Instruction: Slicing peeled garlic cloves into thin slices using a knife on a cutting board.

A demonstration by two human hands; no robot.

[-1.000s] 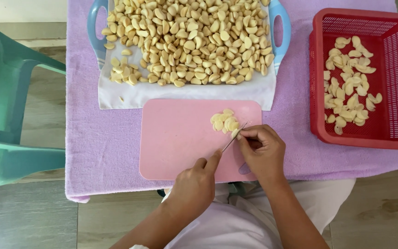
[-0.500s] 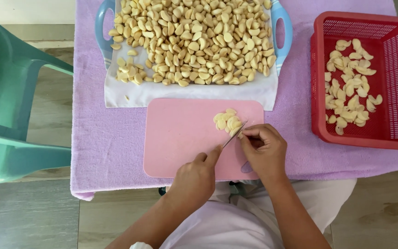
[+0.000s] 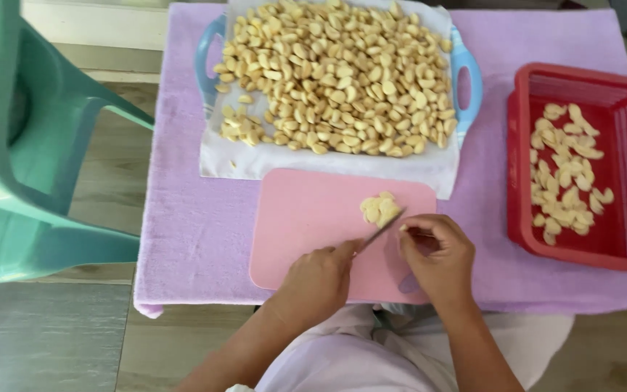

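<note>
A pink cutting board (image 3: 306, 218) lies on the purple cloth, with a small heap of sliced pale cloves (image 3: 379, 209) near its far right corner. My left hand (image 3: 317, 282) is closed on a small knife (image 3: 380, 232) whose blade points up and right toward the heap. My right hand (image 3: 438, 258) rests on the board's right edge, its fingertips pinching a small pale clove right at the blade tip.
A blue-handled tray (image 3: 467, 80) lined with white paper holds a big pile of peeled cloves behind the board. A red plastic basket (image 3: 524, 145) with several cut pieces stands at the right. A teal plastic chair (image 3: 30, 167) is at the left, over wooden flooring.
The view has shifted slightly, so the table sits a little further right. Both hands stay at the same spot on the board, knife tip against the clove.
</note>
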